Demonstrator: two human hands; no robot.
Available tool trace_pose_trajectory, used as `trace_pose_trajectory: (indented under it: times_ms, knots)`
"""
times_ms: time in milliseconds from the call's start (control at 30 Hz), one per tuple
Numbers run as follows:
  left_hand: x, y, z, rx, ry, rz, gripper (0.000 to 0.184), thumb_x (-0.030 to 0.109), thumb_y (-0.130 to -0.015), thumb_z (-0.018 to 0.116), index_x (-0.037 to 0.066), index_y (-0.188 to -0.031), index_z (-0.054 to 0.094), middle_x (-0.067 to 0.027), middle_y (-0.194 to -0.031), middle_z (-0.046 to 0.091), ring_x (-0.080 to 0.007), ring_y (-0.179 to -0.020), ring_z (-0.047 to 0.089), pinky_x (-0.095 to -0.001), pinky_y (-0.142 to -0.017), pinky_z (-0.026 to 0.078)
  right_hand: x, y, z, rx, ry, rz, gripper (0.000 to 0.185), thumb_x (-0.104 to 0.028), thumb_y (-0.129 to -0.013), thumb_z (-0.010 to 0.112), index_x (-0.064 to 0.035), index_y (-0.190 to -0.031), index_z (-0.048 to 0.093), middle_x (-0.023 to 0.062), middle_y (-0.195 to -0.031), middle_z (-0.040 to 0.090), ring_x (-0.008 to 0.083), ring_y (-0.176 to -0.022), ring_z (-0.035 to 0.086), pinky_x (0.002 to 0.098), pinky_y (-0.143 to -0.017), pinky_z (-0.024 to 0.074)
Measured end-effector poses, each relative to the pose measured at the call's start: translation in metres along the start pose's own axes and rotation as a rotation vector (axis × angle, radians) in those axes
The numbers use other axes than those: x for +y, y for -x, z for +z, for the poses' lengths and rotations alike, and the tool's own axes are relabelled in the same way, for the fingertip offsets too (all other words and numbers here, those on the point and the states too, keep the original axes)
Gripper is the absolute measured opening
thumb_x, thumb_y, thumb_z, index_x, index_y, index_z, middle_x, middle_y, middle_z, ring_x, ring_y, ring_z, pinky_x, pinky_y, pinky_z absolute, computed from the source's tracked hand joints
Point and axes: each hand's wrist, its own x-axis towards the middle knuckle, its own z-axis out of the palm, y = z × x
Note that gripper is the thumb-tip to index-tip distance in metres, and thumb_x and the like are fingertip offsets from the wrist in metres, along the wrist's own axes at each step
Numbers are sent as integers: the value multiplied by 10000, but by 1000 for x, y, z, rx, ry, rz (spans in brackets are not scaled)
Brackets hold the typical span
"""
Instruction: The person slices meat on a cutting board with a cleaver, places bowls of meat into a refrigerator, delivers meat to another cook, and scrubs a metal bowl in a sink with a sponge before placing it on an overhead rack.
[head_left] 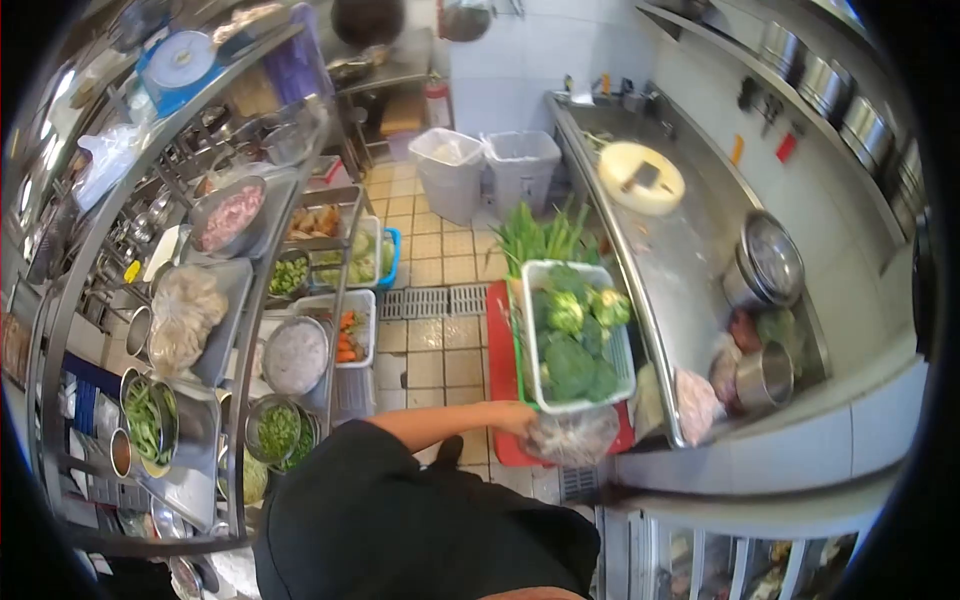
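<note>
My left hand (513,418) reaches across to the near left corner of a white plastic basket (581,407). Its fingers look closed on the left end of a clear plastic bag (573,438) with brownish contents I cannot make out. Heads of broccoli (570,372) fill the basket, which stands over a red surface (500,350). Long green leafy stalks (545,238) lie just behind it. Out of sight is my right hand; only a strip of bare skin shows at the bottom edge.
On the right runs a long steel sink (680,270) with a round white board (642,178) and steel pots (765,262). Metal shelving (235,440) on the left holds bowls of vegetables and meat. Two grey bins (450,180) stand ahead on the tiled floor (425,345).
</note>
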Motion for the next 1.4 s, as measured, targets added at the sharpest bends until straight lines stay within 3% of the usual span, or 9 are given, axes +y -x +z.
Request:
trace_pose_trajectory:
  times_ms: [167,367,467,733,900,1133,1267,1300,1400]
  knots:
    - [-154,146,-37,503,217,-264,434,257,-772,752,19,-1131,699,-213,-1038,718,-372,-968,688,-436,-863,545,-54,42,90,-30,75,-71,234,-291,-968,624,-69,-932,559,89,-884,621,186,-740,579,371,-655,517]
    - [-188,261,-95,522,403,-550,494,295,-846,741,0,-1231,644,-190,-1124,694,-317,-1022,666,-407,-898,519,-105,73,154,-37,109,-179,236,-279,-976,618,-47,-989,575,104,-917,638,193,-767,597,371,-676,525]
    - [-219,270,-120,564,407,-432,487,286,-858,732,2,-1241,637,-173,-1145,682,-304,-1017,663,-401,-888,521,-145,82,187,-36,147,-233,242,-273,-981,614,-36,-1017,583,112,-934,647,197,-780,606,371,-686,530]
    - [-89,320,-270,1141,13,1,296,133,-905,677,33,-1181,646,-130,-1201,654,-310,-1069,651,-390,-919,527,-315,93,282,-12,291,-507,271,-258,-992,606,-6,-1093,605,133,-980,670,206,-815,630,372,-715,541]
    - [-27,416,-337,1379,-364,-72,246,107,-853,715,42,-1084,663,-118,-1144,665,-311,-985,668,-389,-824,546,-430,83,342,77,305,-685,296,-248,-999,600,12,-1140,618,145,-1008,685,212,-837,645,373,-732,548]
    - [11,487,-370,1617,-551,-458,175,15,-811,724,33,-986,719,-125,-1087,713,-296,-938,703,-361,-804,560,-578,56,396,257,26,-924,339,-234,-1009,592,38,-1207,637,163,-1048,705,221,-868,667,373,-757,558]
    - [32,511,-389,1647,-681,-617,183,-3,-806,719,32,-986,726,-126,-1086,718,-295,-946,707,-366,-799,566,-647,168,504,-135,-298,-1430,328,-200,-1004,614,36,-1229,648,130,-1015,708,167,-819,638,308,-708,549]
    - [38,513,-393,1656,-721,-652,207,-8,-796,723,33,-998,729,-127,-1091,719,-293,-949,709,-365,-797,568,-666,205,554,-554,-415,-1283,330,-204,-999,627,10,-1249,640,86,-991,692,143,-806,611,285,-718,537]
    - [53,517,-392,1694,-758,-747,214,-41,-788,731,25,-992,738,-141,-1103,718,-275,-959,717,-341,-803,568,-660,454,613,-1102,-448,-1268,322,-172,-986,641,-9,-1263,625,56,-1069,654,113,-865,606,278,-767,538]
